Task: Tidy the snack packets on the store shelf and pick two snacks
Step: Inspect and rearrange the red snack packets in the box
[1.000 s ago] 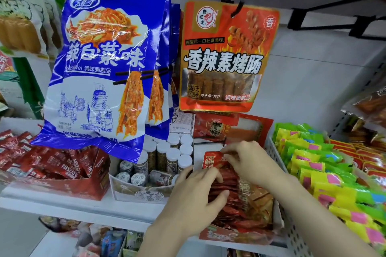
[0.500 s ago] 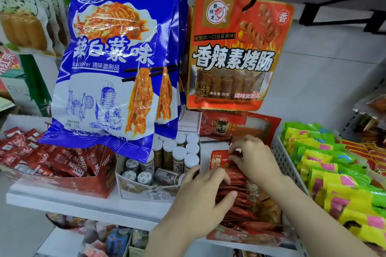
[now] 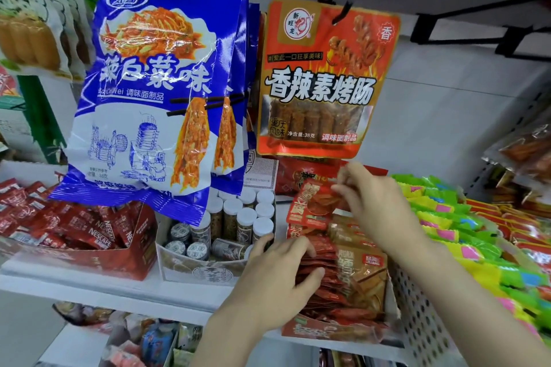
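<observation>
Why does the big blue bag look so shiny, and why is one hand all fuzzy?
In the head view, white streaks of glare run across the crinkly foil of the blue bag from the store lights; the right hand looks smeared by motion blur, worst at its fingers, while the left hand is sharper; the wide lens also bends the shelf edge and stretches things near the corners.

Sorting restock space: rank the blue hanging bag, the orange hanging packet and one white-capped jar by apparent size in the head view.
1. Blue hanging bag, though it hangs nearest the camera.
2. Orange hanging packet.
3. White-capped jar, plainly smallest.
</observation>
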{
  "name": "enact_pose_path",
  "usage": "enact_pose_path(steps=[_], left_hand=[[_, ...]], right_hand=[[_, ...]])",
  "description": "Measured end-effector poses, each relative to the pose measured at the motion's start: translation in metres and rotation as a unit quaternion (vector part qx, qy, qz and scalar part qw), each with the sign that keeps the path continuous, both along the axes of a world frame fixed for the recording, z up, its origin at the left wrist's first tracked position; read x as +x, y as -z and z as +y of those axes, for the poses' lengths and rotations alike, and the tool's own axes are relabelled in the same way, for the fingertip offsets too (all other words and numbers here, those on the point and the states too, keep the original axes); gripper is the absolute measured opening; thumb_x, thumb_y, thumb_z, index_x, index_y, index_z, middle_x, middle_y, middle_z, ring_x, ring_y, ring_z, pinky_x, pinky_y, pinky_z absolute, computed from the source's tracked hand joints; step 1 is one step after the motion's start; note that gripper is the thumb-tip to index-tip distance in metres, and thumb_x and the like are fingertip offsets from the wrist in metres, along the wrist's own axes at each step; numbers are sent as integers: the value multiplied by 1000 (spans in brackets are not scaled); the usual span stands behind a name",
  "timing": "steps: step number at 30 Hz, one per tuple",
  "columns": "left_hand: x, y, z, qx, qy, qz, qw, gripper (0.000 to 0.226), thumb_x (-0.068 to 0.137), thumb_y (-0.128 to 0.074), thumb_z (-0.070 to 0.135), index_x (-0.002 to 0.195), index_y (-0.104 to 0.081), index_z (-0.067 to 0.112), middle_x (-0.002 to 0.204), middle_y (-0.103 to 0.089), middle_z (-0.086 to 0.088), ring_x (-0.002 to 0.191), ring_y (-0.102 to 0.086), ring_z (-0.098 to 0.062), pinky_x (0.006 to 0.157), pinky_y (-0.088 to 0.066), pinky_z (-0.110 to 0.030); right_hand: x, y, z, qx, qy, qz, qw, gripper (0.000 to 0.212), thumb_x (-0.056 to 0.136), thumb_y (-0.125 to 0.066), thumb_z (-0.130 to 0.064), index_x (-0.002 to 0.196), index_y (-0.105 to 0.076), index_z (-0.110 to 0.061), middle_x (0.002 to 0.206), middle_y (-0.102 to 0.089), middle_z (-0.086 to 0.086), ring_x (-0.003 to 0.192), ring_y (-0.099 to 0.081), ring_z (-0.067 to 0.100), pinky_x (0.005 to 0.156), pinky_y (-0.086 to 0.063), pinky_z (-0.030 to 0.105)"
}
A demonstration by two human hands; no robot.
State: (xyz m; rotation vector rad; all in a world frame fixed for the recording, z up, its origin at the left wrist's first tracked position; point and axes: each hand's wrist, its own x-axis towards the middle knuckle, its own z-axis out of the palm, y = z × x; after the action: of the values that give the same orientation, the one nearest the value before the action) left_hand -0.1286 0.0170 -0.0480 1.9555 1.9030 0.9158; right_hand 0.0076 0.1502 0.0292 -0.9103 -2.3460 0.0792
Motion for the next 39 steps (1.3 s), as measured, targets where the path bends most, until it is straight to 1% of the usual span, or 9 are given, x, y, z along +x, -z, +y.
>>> enact_pose_path(steps=[6,8,10,16,20,25,29,35,39], left_hand=[[-1,2,-3,2,-3,-12,1000,30,98,-41,56,122,-46,37,132,-54,18,98,-8,15,104,-8,-19],[-2,1,-6,-8,-22,-40,999,28,97,-44,55,121,-48,41,117,-60,13,114,-24,3,109,-25,-30],[-3,-2,-9,-6,-37,-74,997,23,97,-48,53,117,-51,43,98,-59,10,107,-47,-6,91,-43,-26],[-4,-14,-10,1,-68,-218,974,48,82,-45,71,123,-50,47,117,-61,24,101,-58,10,82,-46,-13],[9,-20,-7,15,-57,-289,956,45,83,-55,59,120,-62,36,104,-73,9,99,-67,-11,88,-55,-40],[18,-23,-7,15,-46,-405,913,22,87,-58,33,105,-70,27,94,-77,5,80,-70,-4,66,-52,-15],[17,-26,-10,-33,-3,-410,911,22,95,-53,26,113,-66,30,102,-76,9,87,-68,-6,74,-51,-15],[12,-28,-13,-58,86,-514,852,39,94,-56,16,134,-55,15,121,-69,-10,111,-66,-20,88,-54,-25],[11,-34,-15,-66,117,-594,793,47,93,-55,42,136,-58,23,136,-62,-8,126,-58,-23,97,-52,-31]], right_hand=[[30,-31,-23,41,12,101,994,8,88,-70,-16,96,-70,-16,85,-76,-2,70,-73,20,71,-56,36],[41,-38,-28,97,44,119,987,5,85,-74,-14,90,-74,-16,77,-76,-1,66,-72,19,68,-55,31],[49,-39,-32,108,70,141,982,5,84,-75,-15,89,-75,-17,74,-75,-1,64,-72,17,66,-57,32],[48,-32,-29,-120,20,195,973,22,85,-73,-17,84,-70,-38,73,-72,-16,62,-69,-1,75,-58,31],[39,-33,-24,-201,-12,228,953,20,84,-75,-14,82,-73,-35,63,-70,-15,55,-68,1,60,-53,13],[36,-24,-22,-420,-52,349,836,3,85,-72,-16,83,-72,-18,72,-73,6,58,-63,10,50,-50,14],[38,-20,-18,-438,-15,379,815,10,90,-67,-12,82,-72,-12,66,-72,1,52,-59,10,44,-46,13],[39,-22,-17,-443,11,393,805,6,89,-69,-15,85,-73,-11,69,-74,3,54,-63,13,46,-50,16],[40,-24,-19,-455,0,407,792,7,89,-68,-12,90,-72,-6,68,-74,1,52,-65,8,46,-49,14]])
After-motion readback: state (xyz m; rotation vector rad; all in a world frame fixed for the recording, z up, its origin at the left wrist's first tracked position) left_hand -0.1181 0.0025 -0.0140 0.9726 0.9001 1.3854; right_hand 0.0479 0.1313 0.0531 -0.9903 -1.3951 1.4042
